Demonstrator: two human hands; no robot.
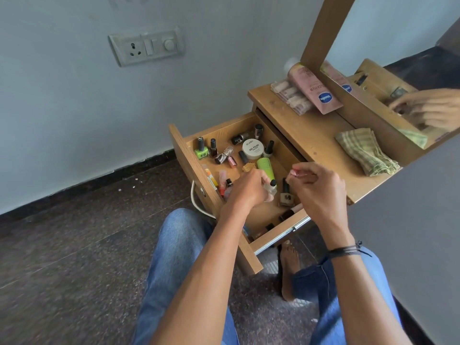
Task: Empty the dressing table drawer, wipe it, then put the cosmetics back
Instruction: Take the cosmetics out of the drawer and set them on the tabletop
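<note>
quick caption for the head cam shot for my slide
Person at the open drawer of cosmetics: left hand grips a clear bottle, right hand pinches a small pink item, cloth on the tabletop.

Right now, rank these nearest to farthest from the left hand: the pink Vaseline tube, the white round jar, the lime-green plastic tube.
1. Lime-green plastic tube, in the drawer beside the left hand.
2. White round jar, farther back in the drawer.
3. Pink Vaseline tube, up on the tabletop.
</note>
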